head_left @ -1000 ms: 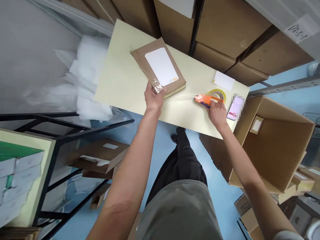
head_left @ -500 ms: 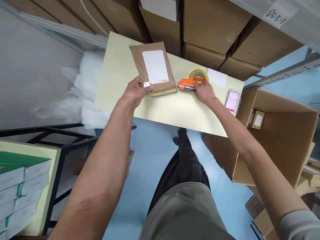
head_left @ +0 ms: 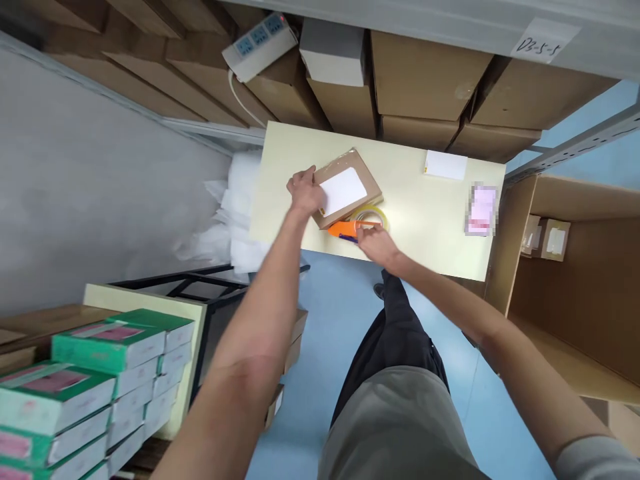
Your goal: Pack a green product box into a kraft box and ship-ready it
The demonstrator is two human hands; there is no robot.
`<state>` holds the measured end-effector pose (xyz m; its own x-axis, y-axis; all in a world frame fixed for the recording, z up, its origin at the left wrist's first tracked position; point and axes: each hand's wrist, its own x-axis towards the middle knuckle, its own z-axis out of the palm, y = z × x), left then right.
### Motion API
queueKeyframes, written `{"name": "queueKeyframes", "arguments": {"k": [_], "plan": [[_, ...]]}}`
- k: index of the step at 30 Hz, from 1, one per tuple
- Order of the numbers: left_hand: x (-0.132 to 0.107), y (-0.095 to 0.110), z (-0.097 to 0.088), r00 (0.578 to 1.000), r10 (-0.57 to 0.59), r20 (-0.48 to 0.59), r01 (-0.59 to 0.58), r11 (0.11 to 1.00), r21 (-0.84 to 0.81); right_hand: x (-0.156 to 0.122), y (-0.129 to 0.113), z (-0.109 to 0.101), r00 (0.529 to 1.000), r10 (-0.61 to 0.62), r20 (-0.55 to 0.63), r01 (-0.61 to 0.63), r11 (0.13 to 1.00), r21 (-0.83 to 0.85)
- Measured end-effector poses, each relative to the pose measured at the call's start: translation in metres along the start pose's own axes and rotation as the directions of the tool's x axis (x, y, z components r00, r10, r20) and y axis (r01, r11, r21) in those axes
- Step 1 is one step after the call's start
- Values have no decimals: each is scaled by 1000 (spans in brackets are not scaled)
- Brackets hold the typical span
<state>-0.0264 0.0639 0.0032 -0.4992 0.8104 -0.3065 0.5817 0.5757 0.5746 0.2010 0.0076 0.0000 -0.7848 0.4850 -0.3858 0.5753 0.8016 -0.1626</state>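
Observation:
A brown parcel (head_left: 361, 179) with a white label (head_left: 343, 191) lies on a pale yellow table (head_left: 430, 213). My left hand (head_left: 305, 192) presses on the parcel's left corner, fingers curled over its edge. My right hand (head_left: 376, 242) grips an orange tape dispenser (head_left: 344, 230) with a yellow-rimmed roll of clear tape (head_left: 371, 215). The dispenser sits against the parcel's near edge.
A white card (head_left: 446, 165) and a pink blurred phone (head_left: 481, 209) lie on the table's right part. Brown cartons (head_left: 425, 73) fill the shelf behind, with a power strip (head_left: 260, 41) on top. An open carton (head_left: 575, 280) stands right; green-white boxes (head_left: 100, 380) are stacked left.
My right hand has carried the tape dispenser from the right side of the parcel to its near edge. My left hand shifted to the parcel's left corner. The parcel turned on the table.

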Motion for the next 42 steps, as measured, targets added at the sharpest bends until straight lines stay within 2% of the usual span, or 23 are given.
{"name": "queueKeyframes", "arguments": {"k": [2,4,6,9,12,14,16,18,20,23,26,29,31,33,39,42], "plan": [[-17,13,20,995,-26,-94,35,996,88,7,-30,1,999,45,12,-46,996,79],[-35,22,36,994,-18,-112,31,993,115,13,-49,2,997,76,15,-77,989,123],[-48,26,45,992,-17,-125,37,987,160,14,-57,4,995,95,12,-96,986,133],[-54,25,48,988,-1,-156,34,978,205,2,-53,10,993,116,21,-118,982,147],[-51,20,49,984,37,-175,-9,987,159,-30,-34,22,993,102,52,-109,979,173],[-49,17,50,982,59,-180,-39,993,112,-60,-11,30,988,127,89,-141,975,173],[-49,15,52,982,65,-175,-55,996,64,-86,19,33,969,211,131,-228,963,141],[-48,14,52,985,70,-158,-68,997,22,-100,52,31,938,311,153,-327,940,94],[-47,12,50,988,90,-125,-89,996,14,-97,81,24,928,359,99,-365,930,51],[-44,8,46,991,125,-54,-123,992,36,-73,108,9,943,333,13,-334,942,32],[-41,4,45,993,117,-20,-116,992,40,-51,119,-2,964,267,-20,-267,964,18],[-38,3,45,989,116,-90,-110,992,64,-47,122,-3,976,217,16,-216,976,-15],[-38,5,45,985,136,-103,-129,989,75,-47,117,-1,981,192,36,-191,981,-22],[-40,10,45,984,163,-73,-157,984,80,-45,102,3,988,147,48,-147,989,-9],[-54,25,58,976,218,-14,-213,965,151,-15,16,5,998,-8,60,3,996,89],[-59,22,63,974,226,7,-224,963,152,-7,-10,7,997,-32,74,20,988,155]]}}
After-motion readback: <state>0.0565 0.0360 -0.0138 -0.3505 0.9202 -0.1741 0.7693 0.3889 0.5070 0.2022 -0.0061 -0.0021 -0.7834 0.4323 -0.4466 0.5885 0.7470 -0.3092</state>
